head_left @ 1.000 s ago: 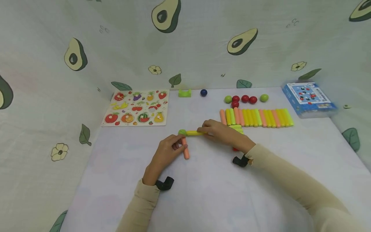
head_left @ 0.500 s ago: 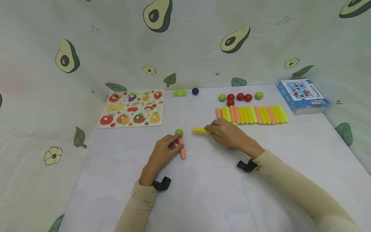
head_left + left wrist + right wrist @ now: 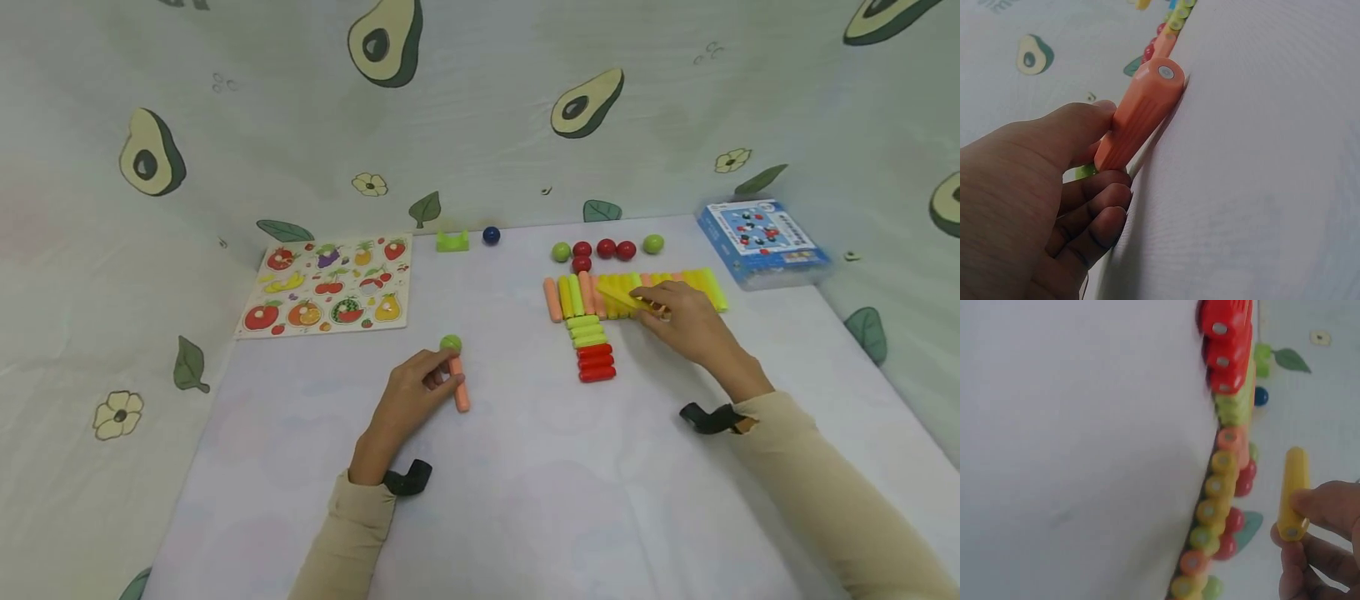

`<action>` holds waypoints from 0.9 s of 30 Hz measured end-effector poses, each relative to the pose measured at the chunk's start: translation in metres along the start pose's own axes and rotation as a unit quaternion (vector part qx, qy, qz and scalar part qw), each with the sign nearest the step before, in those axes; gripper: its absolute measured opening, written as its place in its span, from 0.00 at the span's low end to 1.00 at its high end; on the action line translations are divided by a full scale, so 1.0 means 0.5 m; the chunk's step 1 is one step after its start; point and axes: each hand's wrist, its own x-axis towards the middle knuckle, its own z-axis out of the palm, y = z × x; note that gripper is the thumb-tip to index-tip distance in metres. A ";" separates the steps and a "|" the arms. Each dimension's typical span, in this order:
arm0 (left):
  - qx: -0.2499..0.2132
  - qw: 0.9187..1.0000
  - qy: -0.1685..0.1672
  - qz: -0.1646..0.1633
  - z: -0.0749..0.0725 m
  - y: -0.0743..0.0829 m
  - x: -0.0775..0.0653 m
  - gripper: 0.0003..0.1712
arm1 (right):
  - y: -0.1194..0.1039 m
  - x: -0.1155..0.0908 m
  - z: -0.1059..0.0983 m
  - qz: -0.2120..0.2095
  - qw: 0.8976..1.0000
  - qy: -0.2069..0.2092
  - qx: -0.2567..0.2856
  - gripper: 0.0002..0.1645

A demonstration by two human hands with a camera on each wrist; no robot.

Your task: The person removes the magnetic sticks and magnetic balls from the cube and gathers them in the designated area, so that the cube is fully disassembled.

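My left hand (image 3: 408, 392) pinches a salmon-coloured magnetic rod (image 3: 461, 395) lying on the table at the centre. A green ball (image 3: 451, 342) sits at the rod's far end. The left wrist view shows the same salmon rod (image 3: 1141, 115) between thumb and fingers, a round metal disc in its near end. Over on the right, my right hand (image 3: 693, 325) pinches a yellow rod (image 3: 618, 295) above the row of rods (image 3: 567, 297). Seen from the right wrist, this yellow rod (image 3: 1295, 481) is held between thumb and fingers, apart from the row.
Short green rods (image 3: 587, 331) and red rods (image 3: 596, 362) lie below the row. Behind it sit red balls (image 3: 606, 247) and green balls (image 3: 653, 243). A fruit puzzle board (image 3: 326, 287), a green piece (image 3: 452, 242), a blue ball (image 3: 491, 236) and a blue box (image 3: 761, 242) stand farther back.
My right hand has drawn the yellow rod away from the green ball and carried it right, over the row of rods. The left hand still holds the salmon rod in place.
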 end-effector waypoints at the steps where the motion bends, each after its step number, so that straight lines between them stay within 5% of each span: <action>1: 0.001 1.000 -0.001 -0.002 0.000 0.000 0.000 0.23 | 0.015 -0.004 -0.008 0.014 1.000 0.006 -0.001 0.23; 12: 0.010 1.000 0.001 -0.004 0.000 -0.002 -0.003 0.23 | 0.177 -0.034 -0.068 0.156 0.986 0.059 -0.005 0.21; 18: 0.013 1.000 0.006 0.003 0.003 -0.003 -0.001 0.23 | 0.229 -0.049 -0.072 0.234 0.971 0.046 0.004 0.22; 27: 0.000 1.000 0.000 -0.002 0.002 -0.005 0.000 0.22 | 0.240 -0.041 -0.072 0.215 0.976 -0.010 0.014 0.25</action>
